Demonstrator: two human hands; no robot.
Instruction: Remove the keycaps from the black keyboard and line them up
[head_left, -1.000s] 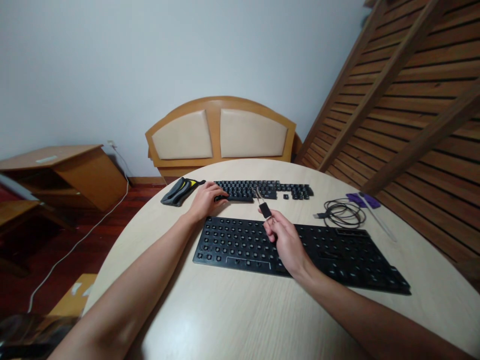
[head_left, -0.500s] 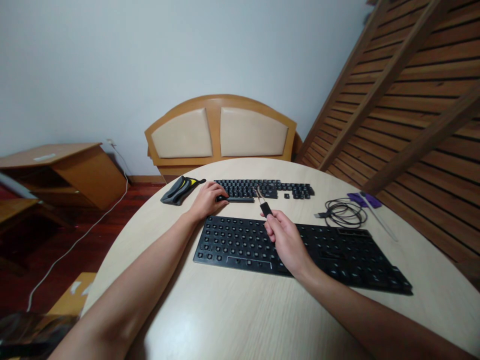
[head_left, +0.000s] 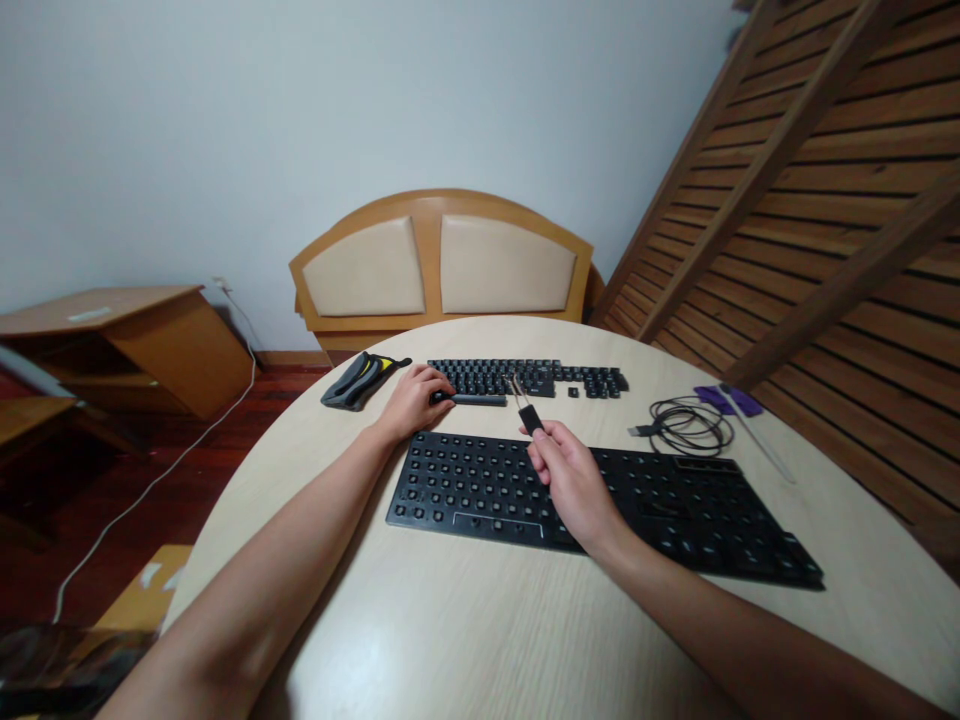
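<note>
My right hand (head_left: 566, 470) is closed around the black handle of a wire keycap puller (head_left: 531, 418). The puller's two metal wires point up and away, at the near edge of the loose black keycaps (head_left: 491, 376). At the left end of those rows, the thumb and fingers of my left hand (head_left: 416, 398) pinch the end of a long black spacebar keycap (head_left: 480, 400). A black keyboard (head_left: 480, 480), its key switches bare, lies below both hands. My right hand and wrist are over its middle and hide part of it.
On the right are a coiled black cable (head_left: 694, 425), a purple cloth (head_left: 735, 400) and a thin pale rod (head_left: 757, 430). A grey and yellow pouch-like item (head_left: 360, 382) lies left of my left hand. All rest on a round wooden table (head_left: 420, 620).
The spacebar keycap and the fingers of my left hand have shifted very slightly left. My right hand and the keycap puller have hardly moved.
</note>
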